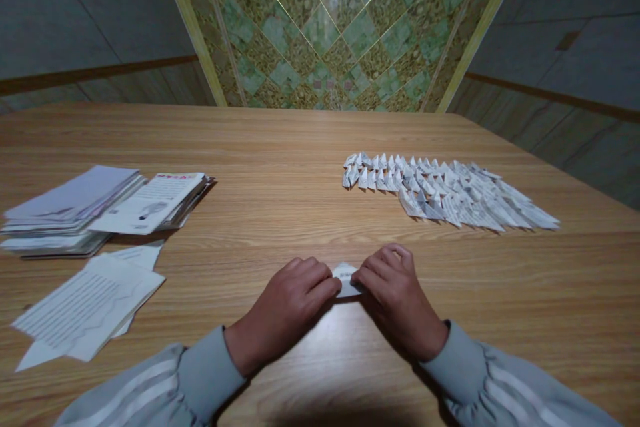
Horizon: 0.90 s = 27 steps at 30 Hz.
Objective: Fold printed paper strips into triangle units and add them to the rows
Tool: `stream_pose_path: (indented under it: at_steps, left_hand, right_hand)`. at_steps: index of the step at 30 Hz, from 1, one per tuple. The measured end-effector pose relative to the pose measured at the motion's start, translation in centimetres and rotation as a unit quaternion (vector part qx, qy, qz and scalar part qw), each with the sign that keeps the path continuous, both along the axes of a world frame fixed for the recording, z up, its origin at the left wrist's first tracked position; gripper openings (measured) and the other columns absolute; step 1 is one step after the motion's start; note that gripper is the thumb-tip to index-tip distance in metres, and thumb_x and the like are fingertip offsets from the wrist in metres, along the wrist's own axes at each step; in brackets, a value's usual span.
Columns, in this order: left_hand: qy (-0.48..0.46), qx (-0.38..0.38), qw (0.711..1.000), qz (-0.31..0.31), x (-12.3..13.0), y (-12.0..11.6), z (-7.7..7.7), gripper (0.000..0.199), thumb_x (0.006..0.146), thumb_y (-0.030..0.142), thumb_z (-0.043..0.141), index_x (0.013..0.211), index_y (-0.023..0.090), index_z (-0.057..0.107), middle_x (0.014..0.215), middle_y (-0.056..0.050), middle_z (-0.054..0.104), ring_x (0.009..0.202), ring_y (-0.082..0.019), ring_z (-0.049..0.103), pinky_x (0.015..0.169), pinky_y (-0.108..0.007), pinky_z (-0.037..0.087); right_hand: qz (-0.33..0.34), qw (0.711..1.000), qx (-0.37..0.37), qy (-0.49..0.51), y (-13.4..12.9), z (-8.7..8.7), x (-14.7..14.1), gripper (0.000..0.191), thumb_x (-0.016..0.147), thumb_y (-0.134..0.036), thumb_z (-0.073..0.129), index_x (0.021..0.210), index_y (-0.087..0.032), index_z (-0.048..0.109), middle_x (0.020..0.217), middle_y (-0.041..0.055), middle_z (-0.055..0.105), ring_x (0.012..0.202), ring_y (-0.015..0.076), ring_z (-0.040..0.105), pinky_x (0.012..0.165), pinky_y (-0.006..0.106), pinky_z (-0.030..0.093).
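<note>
Pinching 1 small folded paper (345, 278) by its 2 sides with left hand (293, 300) and right hand (397, 297), fingers bent. Holding it about midway between the left and right edges of the worktop (280, 167), well in from the far edge. Note many folded paper pieces (465, 203) in rows toward the right edge. Toward the left edge, note paper stack (80, 190), booklet (155, 203) beside it, loose sheets (90, 303) farther from the far edge.
</note>
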<state>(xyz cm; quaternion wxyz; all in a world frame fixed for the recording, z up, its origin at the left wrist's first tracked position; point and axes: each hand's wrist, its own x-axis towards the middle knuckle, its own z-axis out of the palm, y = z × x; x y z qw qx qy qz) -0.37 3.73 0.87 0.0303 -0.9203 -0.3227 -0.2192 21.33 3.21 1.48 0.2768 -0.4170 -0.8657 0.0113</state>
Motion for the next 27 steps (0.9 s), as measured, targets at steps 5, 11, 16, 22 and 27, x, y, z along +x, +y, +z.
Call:
stream_pose_path:
  at_steps: [5, 11, 16, 22, 27]
  left_hand:
    - [0.053, -0.037, 0.997, 0.031, 0.1, -0.1, -0.5, 0.021, 0.099, 0.017, 0.045, 0.086, 0.019, 0.062, 0.080, -0.003, 0.061, 0.071, -0.019, 0.052, 0.063, -0.031, 0.038]
    - [0.060, -0.060, 0.995, 0.042, -0.1, -0.1, -0.6, 0.016, 0.097, 0.026, 0.053, 0.086, 0.019, 0.062, 0.083, -0.004, 0.064, 0.074, -0.020, 0.054, 0.065, -0.032, 0.039]
    - [0.062, -0.075, 0.994, 0.051, -0.1, -0.3, -0.4, 0.013, 0.096, 0.025, 0.056, 0.085, 0.019, 0.060, 0.086, -0.004, 0.064, 0.076, -0.020, 0.053, 0.067, -0.033, 0.039]
    - [0.067, -0.090, 0.992, 0.058, -0.2, -0.4, -0.1, 0.011, 0.096, 0.019, 0.054, 0.087, 0.019, 0.060, 0.087, -0.004, 0.064, 0.077, -0.021, 0.053, 0.068, -0.034, 0.040]
    - [0.051, -0.125, 0.990, 0.050, -0.2, -0.4, -0.1, 0.015, 0.095, 0.030, 0.056, 0.087, 0.019, 0.060, 0.092, -0.006, 0.063, 0.082, -0.023, 0.053, 0.070, -0.036, 0.041]
  right_hand:
    - [-0.005, 0.996, -0.045, -0.078, 0.1, -0.1, 0.0, 0.012, 0.092, -0.017, 0.063, 0.081, -0.021, 0.066, 0.076, -0.0016, 0.064, 0.083, 0.0165, 0.052, 0.100, 0.039, 0.024]
    - [0.020, 0.996, -0.060, -0.065, 0.3, -0.1, 0.8, 0.008, 0.088, -0.018, 0.069, 0.085, -0.025, 0.072, 0.078, -0.0019, 0.068, 0.085, 0.0166, 0.054, 0.100, 0.040, 0.024]
    - [0.034, 0.996, -0.065, -0.044, 0.4, -0.3, 1.4, 0.008, 0.087, -0.021, 0.072, 0.086, -0.028, 0.074, 0.078, -0.0019, 0.069, 0.084, 0.0174, 0.053, 0.101, 0.043, 0.023]
    - [0.030, 0.997, -0.069, -0.031, 0.4, 0.0, 1.7, 0.008, 0.084, -0.021, 0.075, 0.083, -0.029, 0.075, 0.079, -0.0032, 0.070, 0.083, 0.0156, 0.055, 0.099, 0.040, 0.026]
    - [0.030, 0.996, -0.087, -0.003, 0.3, 0.0, 1.5, 0.010, 0.084, -0.019, 0.074, 0.085, -0.029, 0.075, 0.082, -0.0025, 0.071, 0.084, 0.0170, 0.056, 0.098, 0.041, 0.027]
